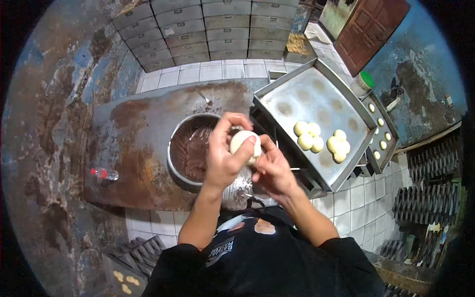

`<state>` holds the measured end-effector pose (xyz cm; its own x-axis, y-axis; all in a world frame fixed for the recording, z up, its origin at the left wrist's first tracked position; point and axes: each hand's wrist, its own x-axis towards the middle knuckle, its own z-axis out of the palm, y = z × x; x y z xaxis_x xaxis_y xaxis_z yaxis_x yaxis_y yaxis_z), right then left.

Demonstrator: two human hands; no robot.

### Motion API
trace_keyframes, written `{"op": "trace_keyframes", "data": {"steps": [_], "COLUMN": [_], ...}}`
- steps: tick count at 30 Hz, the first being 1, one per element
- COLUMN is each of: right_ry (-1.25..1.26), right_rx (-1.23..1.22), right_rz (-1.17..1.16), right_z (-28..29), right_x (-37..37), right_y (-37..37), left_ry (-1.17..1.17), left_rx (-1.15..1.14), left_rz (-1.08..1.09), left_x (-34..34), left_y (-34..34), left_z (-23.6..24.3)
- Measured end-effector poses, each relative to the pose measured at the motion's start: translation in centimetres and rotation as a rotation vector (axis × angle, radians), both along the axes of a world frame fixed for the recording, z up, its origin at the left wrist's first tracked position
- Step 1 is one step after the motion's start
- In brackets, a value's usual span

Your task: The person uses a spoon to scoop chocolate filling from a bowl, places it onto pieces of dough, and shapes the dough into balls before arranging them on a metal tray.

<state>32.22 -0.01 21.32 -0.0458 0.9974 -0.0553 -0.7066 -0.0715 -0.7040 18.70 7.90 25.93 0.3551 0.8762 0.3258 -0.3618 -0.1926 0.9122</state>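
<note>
Between my two hands, above the table, is a pale, smooth ball of dough (242, 140). My left hand (221, 157) wraps it from the left, with the thumb across its front. My right hand (277, 173) has its fingers closed on the ball's lower right side, where the dough looks gathered. Just left of and behind my left hand stands a round metal bowl (171, 157) of thick brown filling (190, 153). To the right, a large metal tray (316, 89) bears two clusters of touching dough balls (308, 136), the second cluster (338, 146) nearer its right side.
The worn table (133, 143) holds a clear bottle with a red cap (104, 173) and a white floury patch (241, 184). Another tray of dough balls (383, 144) and a green-lidded bucket (366, 79) stand right. Metal drawers (227, 22) line the back; dark racks (426, 204) stand right.
</note>
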Motion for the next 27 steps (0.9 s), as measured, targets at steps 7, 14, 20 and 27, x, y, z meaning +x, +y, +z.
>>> {"op": "trace_keyframes", "data": {"steps": [7, 14, 20, 27], "right_ry": [-0.347, -0.375, -0.519, -0.535], "right_rx": [0.13, 0.428, 0.333, 0.471], "right_rz": [-0.725, -0.014, -0.46, -0.651], "right_z": [0.3, 4.9, 1.6, -0.2], "right_x": [6.3, 13.8, 19.5, 22.3], "right_y": [-2.6, -3.6, -5.8, -6.9], "left_ry": [0.03, -0.216, -0.233, -0.203], "left_rx": [0.127, 0.278, 0.204, 0.435], "left_rz": [-0.223, -0.236, -0.412, -0.39], "left_x": [10.7, 15.2, 24.0, 28.0], "left_y": [-4.0, -2.2, -7.2, -3.6], "left_z": [2.7, 1.1, 0.6, -5.0]}}
